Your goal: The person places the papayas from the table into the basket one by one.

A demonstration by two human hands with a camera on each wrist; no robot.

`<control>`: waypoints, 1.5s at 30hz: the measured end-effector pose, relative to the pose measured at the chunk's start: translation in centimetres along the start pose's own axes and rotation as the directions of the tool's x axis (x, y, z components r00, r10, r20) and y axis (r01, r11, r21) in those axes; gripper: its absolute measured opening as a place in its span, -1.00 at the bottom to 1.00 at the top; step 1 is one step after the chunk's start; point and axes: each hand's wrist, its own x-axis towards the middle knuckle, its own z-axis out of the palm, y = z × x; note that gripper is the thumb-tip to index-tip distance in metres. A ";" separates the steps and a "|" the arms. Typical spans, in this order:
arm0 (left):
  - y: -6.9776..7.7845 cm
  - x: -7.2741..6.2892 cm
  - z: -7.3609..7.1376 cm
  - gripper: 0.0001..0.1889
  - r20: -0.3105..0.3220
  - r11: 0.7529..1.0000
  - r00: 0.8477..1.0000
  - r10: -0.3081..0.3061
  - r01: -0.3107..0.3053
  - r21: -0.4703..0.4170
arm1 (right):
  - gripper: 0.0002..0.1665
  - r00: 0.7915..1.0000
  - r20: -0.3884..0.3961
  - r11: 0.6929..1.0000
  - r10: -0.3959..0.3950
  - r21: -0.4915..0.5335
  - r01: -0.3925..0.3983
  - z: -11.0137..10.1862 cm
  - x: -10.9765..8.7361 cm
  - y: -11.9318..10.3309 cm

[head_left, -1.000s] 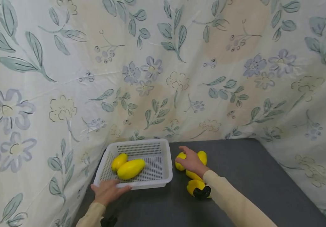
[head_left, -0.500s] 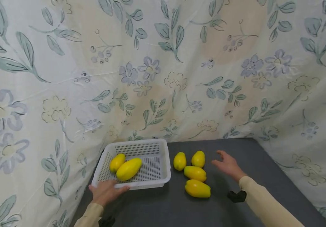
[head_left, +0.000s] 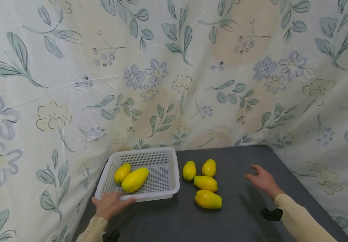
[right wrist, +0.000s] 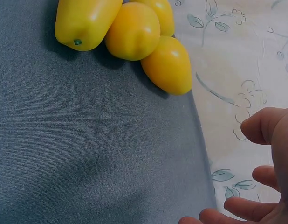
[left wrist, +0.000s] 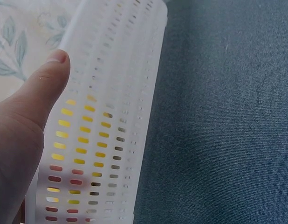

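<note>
My left hand [head_left: 110, 205] grips the near rim of a white perforated plastic basket [head_left: 177, 174]. In the left wrist view the thumb [left wrist: 44, 86] lies along the outside of the rim, and fingers show reddish through the slots of the basket wall [left wrist: 134, 70]. Inside the basket, towards its left, lie a large papaya-like yellow fruit [head_left: 135, 180] and a smaller one [head_left: 122, 173]. My right hand [head_left: 263, 182] is held over the table's right side, its fingers apart and nothing in them. Several more yellow fruits [head_left: 205, 183] lie between it and the basket.
The dark grey table [head_left: 237, 215] runs back to a floral cloth [head_left: 186, 124], which hangs behind it and along both sides. The basket stands near the table's back left corner. In the right wrist view the fruits [right wrist: 133, 32] sit close together.
My right hand has drawn away from above the loose fruits, out to the right, uncovering them. The left hand stays on the basket rim. The head view has shifted slightly.
</note>
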 end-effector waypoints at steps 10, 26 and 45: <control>-0.2 0.2 0.3 0.04 -0.006 1.000 1.000 -0.004 0.004 -0.006 | -0.04 1.000 -0.006 1.000 0.010 -0.008 -0.010 0.1 0.0 -1.4; -0.3 0.6 0.0 0.05 0.002 1.000 1.000 -0.001 0.001 -0.016 | -0.17 0.992 0.067 0.994 -0.110 -0.011 0.111 3.7 0.4 -6.6; -0.3 0.6 0.2 -0.02 -0.005 1.000 1.000 -0.009 0.009 -0.012 | -0.28 0.873 0.265 0.908 -0.409 0.026 0.418 9.6 -2.2 -10.3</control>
